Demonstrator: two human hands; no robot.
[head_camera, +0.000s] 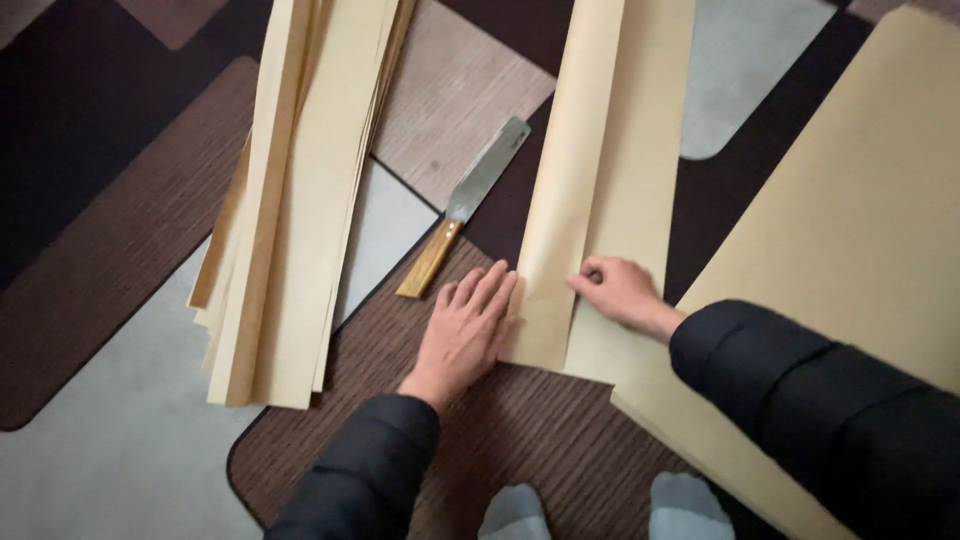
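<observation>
done: strip pile (290, 230) at 10 o'clock | now: folded sheet (590, 200) on floor, centre; left hand (465, 330) flat beside fold, right hand (620, 290) fingers pinching crease | knife (465, 205) idle at 12 | left: sheet stack (850, 250) at 3 looks uncut

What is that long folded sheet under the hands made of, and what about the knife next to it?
The folded sheet looks like thin matte paper, tan like craft paper: it creases sharply and lies flat under the left hand and right hand. The knife seems to have a metal blade, grey with a dull shine, and a handle that looks like varnished wood, golden-brown and glossy, though it might be plastic.
</observation>
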